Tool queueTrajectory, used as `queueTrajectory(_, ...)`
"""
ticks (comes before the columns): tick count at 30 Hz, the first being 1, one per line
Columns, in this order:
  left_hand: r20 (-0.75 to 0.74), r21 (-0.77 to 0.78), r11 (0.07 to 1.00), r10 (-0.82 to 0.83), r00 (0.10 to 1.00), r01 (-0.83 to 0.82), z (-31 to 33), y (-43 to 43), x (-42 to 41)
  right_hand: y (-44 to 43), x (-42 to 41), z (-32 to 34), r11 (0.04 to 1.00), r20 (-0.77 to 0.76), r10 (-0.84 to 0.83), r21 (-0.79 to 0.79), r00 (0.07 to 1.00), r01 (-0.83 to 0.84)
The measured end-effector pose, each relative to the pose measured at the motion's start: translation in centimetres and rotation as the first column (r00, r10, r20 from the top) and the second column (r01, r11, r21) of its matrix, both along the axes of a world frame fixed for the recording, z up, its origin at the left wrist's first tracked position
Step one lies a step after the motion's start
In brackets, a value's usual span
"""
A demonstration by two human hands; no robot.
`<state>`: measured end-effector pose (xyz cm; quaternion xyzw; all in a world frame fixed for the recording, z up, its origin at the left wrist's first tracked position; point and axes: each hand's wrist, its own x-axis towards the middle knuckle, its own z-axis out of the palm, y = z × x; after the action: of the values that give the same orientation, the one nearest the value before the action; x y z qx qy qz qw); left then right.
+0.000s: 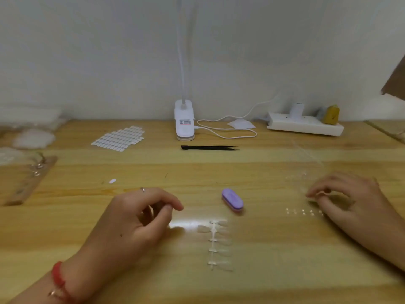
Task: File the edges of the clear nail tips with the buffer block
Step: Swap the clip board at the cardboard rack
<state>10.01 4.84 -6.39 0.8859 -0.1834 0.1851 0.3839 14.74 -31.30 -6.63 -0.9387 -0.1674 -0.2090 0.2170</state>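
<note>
The purple buffer block (232, 199) lies alone on the wooden table (263, 281) between my hands, with nothing touching it. Just in front of it lies a strip of clear nail tips (217, 244). My left hand (140, 222) hovers to the left of the strip with its fingers curled and thumb near the index finger. Blur hides whether it holds anything. My right hand (346, 198) rests on a clear plastic sheet (306, 163) at the right, thumb and fingertips pinched together on what looks like a clear nail tip (315, 195). A short row of clear tips (303, 211) lies beside it.
Black tweezers (209, 147) lie mid-table behind the block. A white clip lamp (184, 120) with its cable, a sheet of white nail tabs (119, 138) and a power strip (304, 125) stand at the back. A wooden board (28, 181) and plastic bags lie at the left.
</note>
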Motion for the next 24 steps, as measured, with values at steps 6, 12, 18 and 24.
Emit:
queueTrajectory(6, -0.004, 0.051, 0.999, -0.009, 1.000, 0.010, -0.4, 0.0, -0.4, 3.6, -0.4, 0.7, 0.995, -0.052, 0.047, -0.088, 0.998, -0.052)
queueTrajectory(12, -0.013, 0.079, 0.997, 0.004, 1.000, -0.003, -0.4, -0.2, -0.8, 7.1, -5.8, 2.7, 0.891, -0.062, 0.441, 0.155, 0.896, -0.428)
queueTrajectory(18, 0.007, 0.109, 0.994, 0.015, 1.000, -0.016, -0.6, -0.3, -0.6, 5.6, -4.1, 0.6, 0.886, -0.182, 0.422, -0.123, 0.888, -0.446)
queueTrajectory(24, 0.003, 0.185, 0.983, 0.019, 1.000, -0.019, -0.3, -0.1, -0.8, 2.3, 2.5, 1.7, 0.998, -0.102, 0.020, 0.056, 0.995, -0.015)
